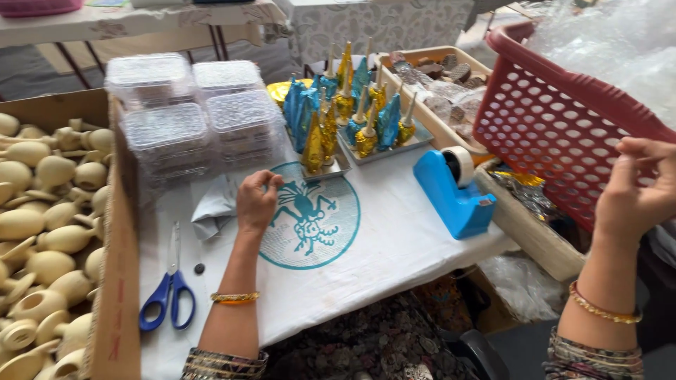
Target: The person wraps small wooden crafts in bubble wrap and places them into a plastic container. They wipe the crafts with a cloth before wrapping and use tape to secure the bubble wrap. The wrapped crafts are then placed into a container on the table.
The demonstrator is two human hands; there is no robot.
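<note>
Surface: a work table covered in a white cloth (394,232) with a teal round print of an insect-like figure (310,214) in the middle; more tables stand at the far side of the room.
Left hand: the left hand (257,200) rests on the cloth at the print's left edge, fingers pinched together at the tips; whether they pinch something small I cannot tell.
Right hand: the right hand (634,190) grips the near rim of a red perforated plastic basket (556,119), which is tilted up at the right of the table.
Near the left hand: a crumpled grey cloth (215,204) just to its left; blue-handled scissors (169,285) lie nearer, on the left.
Centre far: gold and blue foil-wrapped cones (352,112) stand on small trays.
Right of centre: a blue tape dispenser (454,190), between the cones and the basket.
Far left: stacks of clear plastic lidded boxes (190,112).
Left edge: a cardboard box (120,281) full of pale unpainted clay pieces (49,232).
Wrists: gold bangles on both.
</note>
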